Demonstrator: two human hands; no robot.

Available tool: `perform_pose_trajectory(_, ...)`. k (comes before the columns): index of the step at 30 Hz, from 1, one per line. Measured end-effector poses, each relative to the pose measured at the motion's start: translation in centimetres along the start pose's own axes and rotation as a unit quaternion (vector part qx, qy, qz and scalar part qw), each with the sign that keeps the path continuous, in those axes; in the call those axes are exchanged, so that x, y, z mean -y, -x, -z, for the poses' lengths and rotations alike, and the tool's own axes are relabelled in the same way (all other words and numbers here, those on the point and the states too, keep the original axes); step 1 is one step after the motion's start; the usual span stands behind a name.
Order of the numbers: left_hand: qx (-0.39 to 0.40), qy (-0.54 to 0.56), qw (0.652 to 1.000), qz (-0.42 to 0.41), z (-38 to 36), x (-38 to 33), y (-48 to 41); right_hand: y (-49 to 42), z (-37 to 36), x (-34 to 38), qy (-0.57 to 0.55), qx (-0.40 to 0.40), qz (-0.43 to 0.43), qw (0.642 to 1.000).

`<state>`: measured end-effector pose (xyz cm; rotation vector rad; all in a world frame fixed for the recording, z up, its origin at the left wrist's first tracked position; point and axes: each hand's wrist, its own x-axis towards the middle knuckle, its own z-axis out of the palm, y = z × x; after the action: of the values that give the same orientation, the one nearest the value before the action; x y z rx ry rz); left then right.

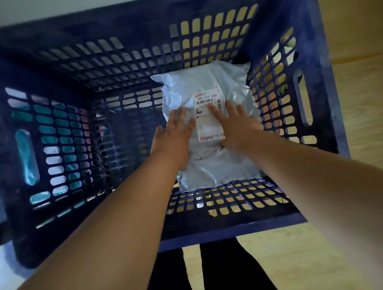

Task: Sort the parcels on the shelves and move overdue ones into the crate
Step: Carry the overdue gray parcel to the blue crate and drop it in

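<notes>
Pressing grey parcel (212, 163), label (209, 116) "500 675 008", blue crate (117, 66)

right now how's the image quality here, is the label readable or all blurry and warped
Head view: wide-angle distortion bows the walls of the dark blue perforated plastic crate; head view: its interior is dim, brighter light showing through the slots; head view: the white shipping label on the grey plastic mailer parcel shows large digits clearly, small print smeared.

Dim, bluish picture, soft throughout, with wide-angle bending at the edges.
</notes>
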<state>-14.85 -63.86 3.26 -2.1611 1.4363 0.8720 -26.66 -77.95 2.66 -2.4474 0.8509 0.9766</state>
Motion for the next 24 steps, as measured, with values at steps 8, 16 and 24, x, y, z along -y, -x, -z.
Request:
perform_pose_trajectory(8, -0.010, 0.080, 0.996, 0.027, 3.2, 1.0, 5.4, 4.8, 0.6, 1.2, -0.114, -0.034, -0.085, 0.989)
perform_pose_trajectory(16, -0.088, 0.224, 0.968, 0.067, 4.5, 2.1, 16.7, 12.8, 2.9, 5.9, -0.168, -0.030, -0.103, 0.980)
perform_pose_trajectory(24, -0.176, 0.167, 0.970, 0.029, 4.1, 3.9, 25.5, 21.0, 4.6, 12.1, -0.166, -0.159, -0.074, 0.970)
